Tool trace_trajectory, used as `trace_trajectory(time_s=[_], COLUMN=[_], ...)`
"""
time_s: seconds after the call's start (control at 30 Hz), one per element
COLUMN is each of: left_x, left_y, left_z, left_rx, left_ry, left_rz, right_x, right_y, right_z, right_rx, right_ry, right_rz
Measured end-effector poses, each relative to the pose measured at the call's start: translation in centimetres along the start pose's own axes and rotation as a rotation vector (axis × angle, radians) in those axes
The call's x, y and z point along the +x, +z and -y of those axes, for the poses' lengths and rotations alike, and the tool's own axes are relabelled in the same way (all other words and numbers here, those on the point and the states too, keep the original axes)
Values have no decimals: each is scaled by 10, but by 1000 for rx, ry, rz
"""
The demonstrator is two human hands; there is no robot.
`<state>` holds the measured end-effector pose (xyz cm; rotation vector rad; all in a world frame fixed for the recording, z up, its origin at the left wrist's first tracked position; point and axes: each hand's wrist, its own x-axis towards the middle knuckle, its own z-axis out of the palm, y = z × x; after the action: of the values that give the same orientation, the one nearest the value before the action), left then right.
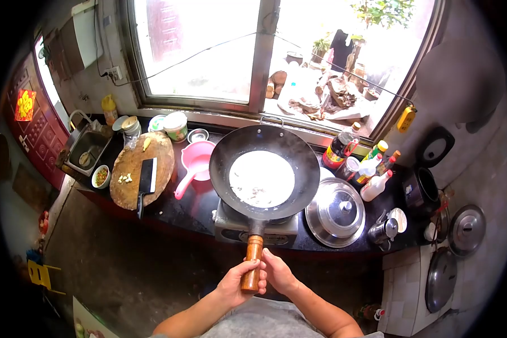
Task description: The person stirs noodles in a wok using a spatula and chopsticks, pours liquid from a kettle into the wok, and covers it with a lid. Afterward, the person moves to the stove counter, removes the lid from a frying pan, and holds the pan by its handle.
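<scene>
A black wok (219,174) with a wooden handle sits on the stove (228,230) in the middle, its handle pointing toward me. White liquid (262,177) covers its bottom, with some pale pieces near the lower edge. My left hand (234,286) is closed around the wooden handle (253,250), thumb across its top. From the other side my right hand (280,275) presses against the same handle, thumb laid along it; its other fingers are mostly hidden behind the handle and my left hand.
Left of the wok are a pink ladle (197,158) and a round chopping board (127,188) with a cleaver (147,179) and chopped garlic. A steel lid (335,211) and several sauce bottles (376,186) stand to the right. A sink (87,149) is far left.
</scene>
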<state>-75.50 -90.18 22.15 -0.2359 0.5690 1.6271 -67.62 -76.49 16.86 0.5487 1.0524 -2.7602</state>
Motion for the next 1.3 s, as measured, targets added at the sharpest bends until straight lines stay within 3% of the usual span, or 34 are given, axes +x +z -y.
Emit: trace_trajectory(time_s=[0.27,0.47,0.8,0.9,1.17,1.3], left_x=[-16,-22,-58,-86,-178,-210], left_y=[-31,-49,-75,-85,-135,-156], left_z=[9,24,40,45,86,106], left_rx=[-21,-88,-17,1,-214,-237], left_ry=[32,56,179,249,444,502], left_rz=[67,-136,-105,-130,-442,-506], right_x=[5,19,-2,-9,-8,-10], right_y=[-24,-28,-14,0,46,74], right_z=[-17,-46,-91,-109,-178,-208], right_rx=[-145,-180,-352,-329,-458,-531], right_ry=[65,132,170,244,386,399], right_rz=[-188,-185,-165,-253,-68,26])
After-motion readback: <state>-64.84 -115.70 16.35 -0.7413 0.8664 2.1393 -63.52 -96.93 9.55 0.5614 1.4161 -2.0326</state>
